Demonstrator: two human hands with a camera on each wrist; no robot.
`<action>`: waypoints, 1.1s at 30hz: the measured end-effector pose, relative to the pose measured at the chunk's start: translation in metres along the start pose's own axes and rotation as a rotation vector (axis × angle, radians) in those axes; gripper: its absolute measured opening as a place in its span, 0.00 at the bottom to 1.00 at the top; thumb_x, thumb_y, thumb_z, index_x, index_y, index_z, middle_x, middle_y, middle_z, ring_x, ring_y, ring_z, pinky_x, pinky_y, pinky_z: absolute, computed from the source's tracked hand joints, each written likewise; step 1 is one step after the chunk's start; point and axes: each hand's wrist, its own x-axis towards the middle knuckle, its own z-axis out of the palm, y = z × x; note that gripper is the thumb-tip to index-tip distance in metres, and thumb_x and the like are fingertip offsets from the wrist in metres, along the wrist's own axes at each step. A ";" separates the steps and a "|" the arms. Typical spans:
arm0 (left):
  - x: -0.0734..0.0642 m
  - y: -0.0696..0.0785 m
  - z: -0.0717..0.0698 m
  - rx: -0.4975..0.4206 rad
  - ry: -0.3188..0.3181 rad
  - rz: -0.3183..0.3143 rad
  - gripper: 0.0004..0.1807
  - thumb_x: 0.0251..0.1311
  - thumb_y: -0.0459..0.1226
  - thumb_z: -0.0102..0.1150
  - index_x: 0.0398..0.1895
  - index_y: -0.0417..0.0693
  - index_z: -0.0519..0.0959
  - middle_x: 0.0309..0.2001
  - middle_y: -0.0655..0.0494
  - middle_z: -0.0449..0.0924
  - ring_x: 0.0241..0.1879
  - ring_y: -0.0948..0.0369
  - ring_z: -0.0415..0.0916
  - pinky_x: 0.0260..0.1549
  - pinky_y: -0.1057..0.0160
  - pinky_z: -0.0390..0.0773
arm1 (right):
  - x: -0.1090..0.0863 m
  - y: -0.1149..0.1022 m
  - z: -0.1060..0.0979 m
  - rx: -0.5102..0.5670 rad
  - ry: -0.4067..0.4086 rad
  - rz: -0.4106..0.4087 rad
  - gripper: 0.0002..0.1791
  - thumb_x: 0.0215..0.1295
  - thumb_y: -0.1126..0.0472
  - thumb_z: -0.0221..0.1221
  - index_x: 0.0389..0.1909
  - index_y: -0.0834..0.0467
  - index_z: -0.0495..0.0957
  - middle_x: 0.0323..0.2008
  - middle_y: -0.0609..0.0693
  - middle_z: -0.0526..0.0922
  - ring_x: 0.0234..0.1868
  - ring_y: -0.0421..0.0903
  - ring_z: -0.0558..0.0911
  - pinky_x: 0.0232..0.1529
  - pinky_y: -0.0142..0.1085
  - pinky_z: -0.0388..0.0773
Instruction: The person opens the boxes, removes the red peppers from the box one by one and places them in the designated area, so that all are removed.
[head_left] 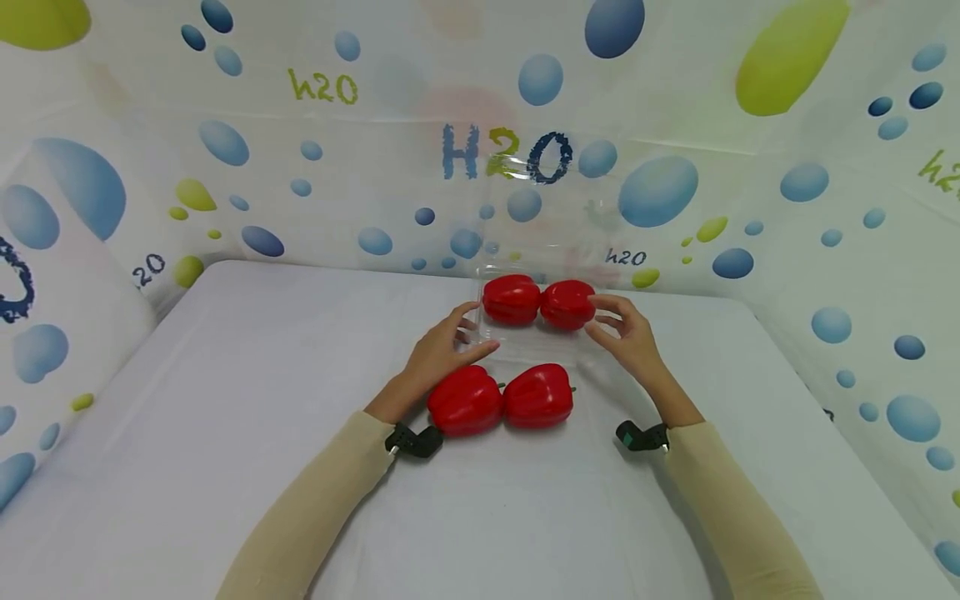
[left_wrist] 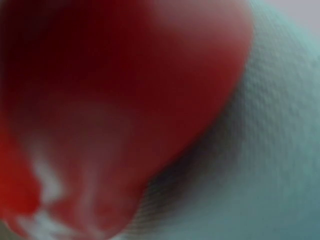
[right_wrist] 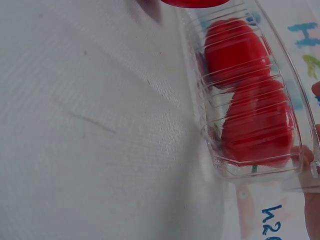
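Observation:
A clear plastic container (head_left: pixel 528 346) stands at the back of the table, its raised lid (head_left: pixel 551 242) against the backdrop. Inside lie two red bell peppers, a left one (head_left: pixel 512 300) and a right one (head_left: pixel 567 305). My left hand (head_left: pixel 442 346) holds the container's left front corner, thumb along the front, fingers curled at the side. My right hand (head_left: pixel 628 333) grips the right end with bent fingers, partly seen through the plastic in the right wrist view. Two more bell peppers, one (head_left: pixel 465 402) beneath my left hand and another (head_left: pixel 538 396) beside it, lie before the container.
A white cloth covers the table (head_left: pixel 510 517). Behind it hangs a white backdrop (head_left: pixel 405 175) with blue and green drops. Each wrist wears a small dark camera. A red bell pepper (left_wrist: pixel 125 100) fills much of the left wrist view, blurred.

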 end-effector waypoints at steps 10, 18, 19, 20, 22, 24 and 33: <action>-0.004 0.002 -0.002 0.002 -0.022 -0.012 0.43 0.56 0.57 0.64 0.73 0.59 0.58 0.59 0.51 0.76 0.56 0.52 0.75 0.51 0.48 0.79 | 0.003 0.007 0.000 -0.026 -0.003 0.011 0.26 0.62 0.68 0.62 0.61 0.64 0.70 0.60 0.58 0.73 0.58 0.50 0.72 0.57 0.34 0.76; -0.008 0.003 -0.005 -0.012 -0.029 -0.013 0.43 0.55 0.57 0.64 0.73 0.59 0.59 0.59 0.51 0.76 0.56 0.52 0.75 0.51 0.48 0.79 | 0.006 -0.022 0.004 -0.114 -0.040 0.096 0.26 0.62 0.71 0.62 0.62 0.65 0.69 0.63 0.62 0.68 0.62 0.54 0.67 0.60 0.51 0.73; -0.008 0.003 -0.005 -0.013 -0.028 -0.012 0.43 0.55 0.57 0.64 0.73 0.59 0.59 0.58 0.51 0.76 0.56 0.52 0.75 0.51 0.48 0.79 | 0.007 -0.028 0.004 -0.114 -0.052 0.108 0.26 0.62 0.72 0.61 0.62 0.67 0.68 0.64 0.64 0.67 0.63 0.57 0.66 0.61 0.55 0.72; -0.008 0.003 -0.005 -0.014 -0.029 -0.012 0.43 0.55 0.57 0.64 0.73 0.59 0.59 0.58 0.51 0.76 0.56 0.52 0.75 0.51 0.48 0.79 | 0.008 -0.030 0.004 -0.118 -0.057 0.121 0.26 0.61 0.73 0.61 0.61 0.68 0.68 0.64 0.65 0.66 0.64 0.58 0.65 0.61 0.58 0.70; -0.008 0.003 -0.006 -0.012 -0.029 -0.009 0.43 0.55 0.57 0.63 0.73 0.59 0.59 0.58 0.51 0.76 0.56 0.53 0.75 0.51 0.49 0.79 | 0.010 -0.029 0.004 -0.123 -0.061 0.139 0.26 0.62 0.72 0.61 0.61 0.67 0.68 0.64 0.63 0.66 0.65 0.58 0.65 0.62 0.60 0.68; -0.008 0.003 -0.005 -0.010 -0.029 -0.008 0.43 0.55 0.57 0.64 0.73 0.59 0.59 0.58 0.51 0.76 0.56 0.53 0.75 0.52 0.49 0.79 | 0.011 -0.028 0.004 -0.127 -0.062 0.153 0.26 0.62 0.71 0.61 0.62 0.66 0.69 0.65 0.62 0.66 0.65 0.58 0.64 0.62 0.61 0.67; -0.007 0.002 -0.005 -0.002 -0.025 -0.003 0.43 0.55 0.57 0.64 0.73 0.59 0.59 0.58 0.51 0.76 0.55 0.53 0.76 0.51 0.48 0.79 | 0.016 -0.020 0.005 -0.164 -0.044 0.192 0.29 0.62 0.67 0.62 0.64 0.62 0.67 0.66 0.59 0.67 0.65 0.55 0.64 0.62 0.57 0.69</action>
